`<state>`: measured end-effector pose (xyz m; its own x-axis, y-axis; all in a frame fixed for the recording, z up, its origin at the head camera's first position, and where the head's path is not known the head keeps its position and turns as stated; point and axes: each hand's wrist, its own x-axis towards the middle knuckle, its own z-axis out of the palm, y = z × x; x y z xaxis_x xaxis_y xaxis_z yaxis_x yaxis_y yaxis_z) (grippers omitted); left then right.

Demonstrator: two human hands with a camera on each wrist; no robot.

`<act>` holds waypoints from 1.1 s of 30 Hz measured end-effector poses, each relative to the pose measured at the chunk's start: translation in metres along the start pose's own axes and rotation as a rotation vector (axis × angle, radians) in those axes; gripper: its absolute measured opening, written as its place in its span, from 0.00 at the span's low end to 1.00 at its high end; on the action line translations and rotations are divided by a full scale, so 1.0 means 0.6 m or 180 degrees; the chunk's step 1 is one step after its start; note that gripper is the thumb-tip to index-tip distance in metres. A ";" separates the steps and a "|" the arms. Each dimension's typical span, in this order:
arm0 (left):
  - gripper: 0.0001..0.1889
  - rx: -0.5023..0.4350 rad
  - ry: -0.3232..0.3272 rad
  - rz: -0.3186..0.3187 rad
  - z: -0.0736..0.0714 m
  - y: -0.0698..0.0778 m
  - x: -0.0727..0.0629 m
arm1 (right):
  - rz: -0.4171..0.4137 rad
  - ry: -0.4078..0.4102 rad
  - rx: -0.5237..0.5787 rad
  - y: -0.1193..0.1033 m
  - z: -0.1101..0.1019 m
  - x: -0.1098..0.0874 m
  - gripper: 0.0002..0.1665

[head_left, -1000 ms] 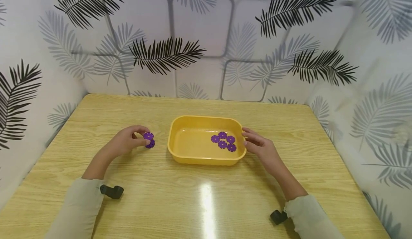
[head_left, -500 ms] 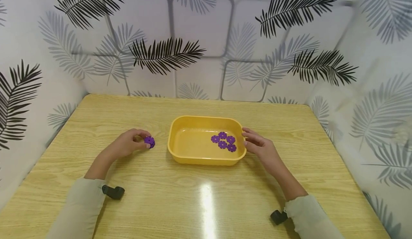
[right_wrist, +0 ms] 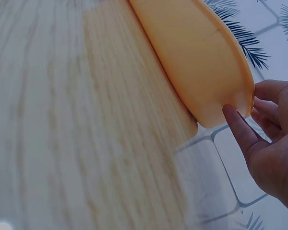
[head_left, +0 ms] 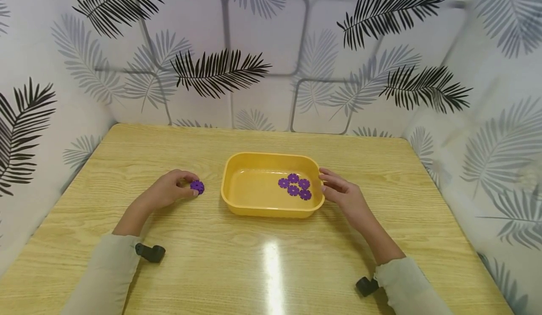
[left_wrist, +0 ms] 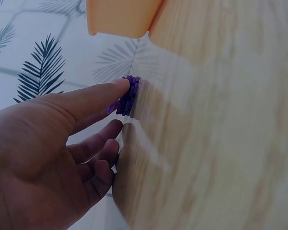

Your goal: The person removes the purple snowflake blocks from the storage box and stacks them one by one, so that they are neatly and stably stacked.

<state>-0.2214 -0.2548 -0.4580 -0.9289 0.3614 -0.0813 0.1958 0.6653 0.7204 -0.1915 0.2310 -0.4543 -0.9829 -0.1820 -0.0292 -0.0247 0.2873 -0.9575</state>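
Note:
In the head view, my left hand (head_left: 169,190) is at a small pile of purple notched flower discs (head_left: 197,187) on the table, left of the tray. Seen from the left wrist, its thumb presses on the near side of the stacked discs (left_wrist: 129,95), with the index finger behind, partly hidden. The other fingers bend loosely by the tabletop. My right hand (head_left: 344,196) touches the right end of a yellow tray (head_left: 271,212). Its fingertips rest against the outer wall and rim, as the right wrist view shows. Several flat purple discs (head_left: 293,190) lie in the tray's right half.
The wooden table (head_left: 203,258) meets a leaf-patterned wall covering (head_left: 271,103) at the back and sides. A black wrist camera (head_left: 151,253) sits at the left sleeve, another wrist camera (head_left: 366,286) at the right.
My left hand has brought a purple disc down over the others, so that they now overlap in one pile. The right hand and the tray have stayed put.

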 end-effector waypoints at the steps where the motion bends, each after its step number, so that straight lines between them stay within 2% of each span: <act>1: 0.21 0.0006 0.0004 -0.0003 0.000 0.000 0.000 | 0.0000 -0.0004 0.0006 0.000 -0.001 0.000 0.28; 19: 0.24 0.0009 0.0003 -0.0034 -0.001 0.005 -0.001 | 0.0003 -0.0008 0.0076 -0.002 0.000 -0.001 0.28; 33: 0.22 -0.0030 -0.0004 -0.0070 -0.001 0.007 -0.004 | 0.0017 -0.0005 0.0058 -0.003 0.000 -0.001 0.28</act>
<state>-0.2185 -0.2531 -0.4544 -0.9325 0.3476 -0.0980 0.1724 0.6669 0.7249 -0.1906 0.2304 -0.4525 -0.9827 -0.1821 -0.0348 -0.0162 0.2710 -0.9624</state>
